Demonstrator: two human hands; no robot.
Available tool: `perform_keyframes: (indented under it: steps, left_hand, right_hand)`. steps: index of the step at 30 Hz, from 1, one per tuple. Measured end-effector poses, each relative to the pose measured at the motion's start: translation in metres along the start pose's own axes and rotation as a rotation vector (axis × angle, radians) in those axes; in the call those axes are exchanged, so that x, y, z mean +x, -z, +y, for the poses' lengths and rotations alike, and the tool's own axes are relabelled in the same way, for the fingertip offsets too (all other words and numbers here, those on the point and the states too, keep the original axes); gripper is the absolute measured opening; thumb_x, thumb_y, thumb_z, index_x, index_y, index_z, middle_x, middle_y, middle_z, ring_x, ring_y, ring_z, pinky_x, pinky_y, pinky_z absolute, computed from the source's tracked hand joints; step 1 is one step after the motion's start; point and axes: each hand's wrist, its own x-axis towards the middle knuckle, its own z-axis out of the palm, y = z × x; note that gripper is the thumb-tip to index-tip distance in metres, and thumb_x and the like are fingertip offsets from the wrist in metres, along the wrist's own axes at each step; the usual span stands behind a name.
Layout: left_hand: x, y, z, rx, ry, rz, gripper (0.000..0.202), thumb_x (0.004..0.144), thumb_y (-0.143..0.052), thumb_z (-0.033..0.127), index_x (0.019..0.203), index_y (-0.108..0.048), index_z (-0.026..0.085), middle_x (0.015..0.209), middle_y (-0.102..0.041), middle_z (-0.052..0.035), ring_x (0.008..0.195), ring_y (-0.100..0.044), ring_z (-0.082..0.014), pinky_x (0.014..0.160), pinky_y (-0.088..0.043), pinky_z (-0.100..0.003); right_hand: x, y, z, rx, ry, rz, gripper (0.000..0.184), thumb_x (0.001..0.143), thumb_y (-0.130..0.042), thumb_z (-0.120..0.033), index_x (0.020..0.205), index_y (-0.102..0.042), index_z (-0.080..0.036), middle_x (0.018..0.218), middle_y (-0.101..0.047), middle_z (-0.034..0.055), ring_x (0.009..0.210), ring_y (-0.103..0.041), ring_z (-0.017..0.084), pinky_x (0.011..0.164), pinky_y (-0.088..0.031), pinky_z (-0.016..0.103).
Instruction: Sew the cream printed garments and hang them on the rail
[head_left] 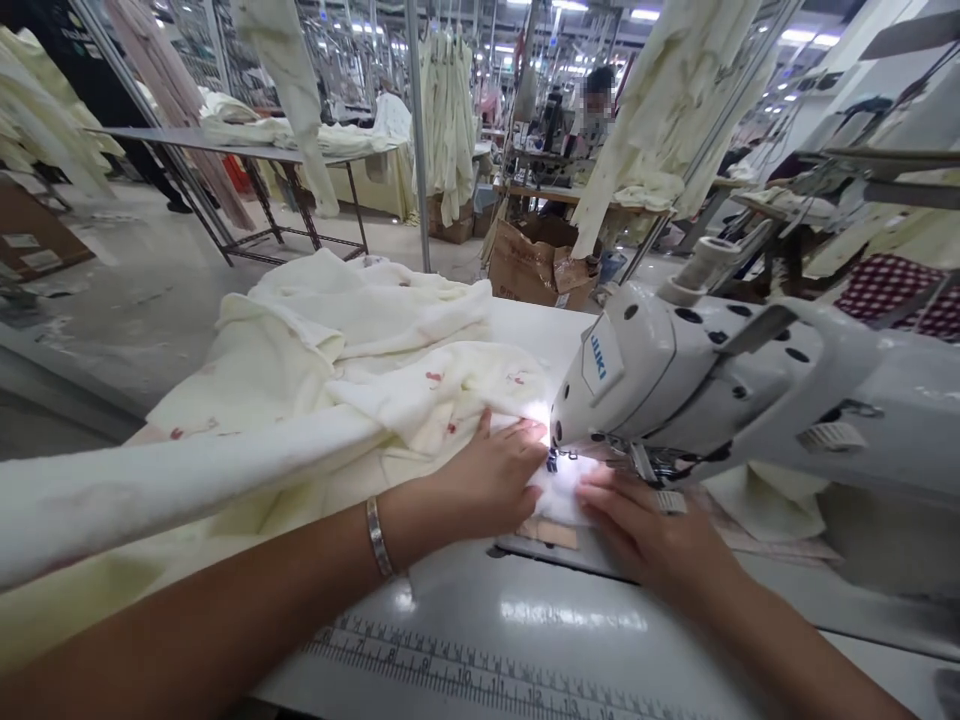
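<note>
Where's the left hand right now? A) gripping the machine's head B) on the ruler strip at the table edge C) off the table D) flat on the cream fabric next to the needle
D: the left hand lies flat on the cream fabric, just left of the sewing machine needle area.

Cream fabric (360, 380) – red specks, white sewing machine (675, 380) – blue logo

You have soft, matt cream cloth (360, 370) lying on a glossy, smooth white worktop (525, 620) beside the sewing machine (712, 370) with its shiny enamelled casing.
</note>
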Motion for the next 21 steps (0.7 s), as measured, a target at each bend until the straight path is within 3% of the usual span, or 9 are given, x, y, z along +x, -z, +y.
perform_keyframes:
  steps: [6, 12, 16, 21]
  left_hand:
    - [-0.009, -0.007, 0.005, 0.068, -0.042, 0.018, 0.018, 0.086, -0.042, 0.020, 0.102, -0.048, 0.016, 0.131, -0.045, -0.0131, 0.130, -0.031, -0.0260, 0.104, -0.021, -0.059]
    - [-0.010, -0.008, 0.001, 0.076, 0.002, 0.007, 0.015, 0.090, -0.040, 0.025, 0.099, -0.049, 0.017, 0.134, -0.043, -0.0121, 0.130, -0.031, -0.0269, 0.100, -0.024, -0.062]
    - [-0.013, -0.008, 0.002, 0.086, -0.017, 0.003, 0.017, 0.088, -0.043, 0.025, 0.101, -0.049, 0.017, 0.136, -0.041, -0.0131, 0.131, -0.029, -0.0279, 0.102, -0.020, -0.064]
    - [-0.018, -0.007, 0.007, 0.058, -0.023, 0.038, 0.016, 0.089, -0.041, 0.023, 0.102, -0.048, 0.016, 0.136, -0.042, -0.0116, 0.130, -0.030, -0.0266, 0.101, -0.018, -0.066]
  right_hand:
    - [0.009, -0.009, -0.023, 0.268, -0.035, -0.105, 0.014, 0.087, -0.051, -0.020, 0.098, -0.059, -0.018, 0.084, -0.062, 0.0040, 0.075, -0.058, 0.016, 0.071, -0.046, 0.032]
    - [0.005, -0.012, -0.021, 0.432, -0.155, -0.164, 0.018, 0.090, -0.043, -0.020, 0.105, -0.052, -0.020, 0.084, -0.060, 0.0027, 0.073, -0.058, 0.014, 0.069, -0.047, 0.030]
    - [0.000, -0.004, -0.017, 0.427, -0.241, -0.194, 0.013, 0.090, -0.040, -0.018, 0.097, -0.050, -0.021, 0.075, -0.059, 0.0005, 0.066, -0.057, 0.013, 0.060, -0.045, 0.027]
    - [0.004, -0.001, -0.024, 0.330, -0.114, -0.211, 0.016, 0.090, -0.042, -0.017, 0.101, -0.053, -0.023, 0.083, -0.058, 0.0035, 0.070, -0.055, 0.016, 0.063, -0.045, 0.031]
